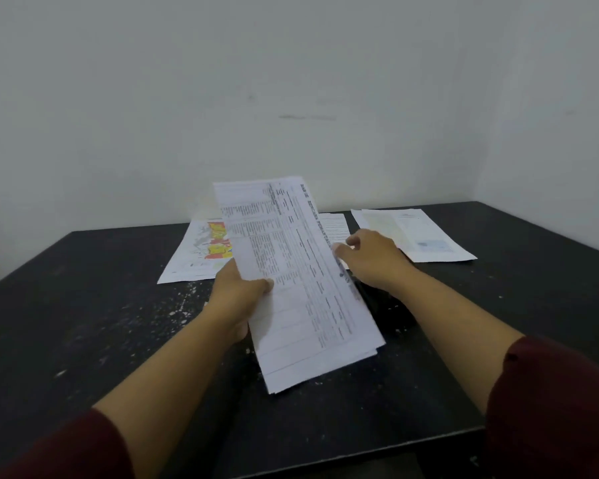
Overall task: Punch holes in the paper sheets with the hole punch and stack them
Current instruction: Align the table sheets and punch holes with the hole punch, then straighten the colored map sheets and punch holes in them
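Note:
My left hand [237, 293] grips a thin bundle of printed paper sheets [291, 271] by its left edge and holds it tilted above the black table [83, 323]. My right hand [370, 257] touches the bundle's right edge with thumb and fingertips, next to a small dark mark near that edge. The hole punch lies mostly hidden behind the bundle; only a dark shape [367, 292] shows under my right hand.
A sheet with a red and yellow map [201, 254] lies flat at the back left of centre. Another pile of white sheets [419, 233] lies at the back right, a further sheet [336, 226] between them. White specks dot the tabletop. A pale wall stands behind.

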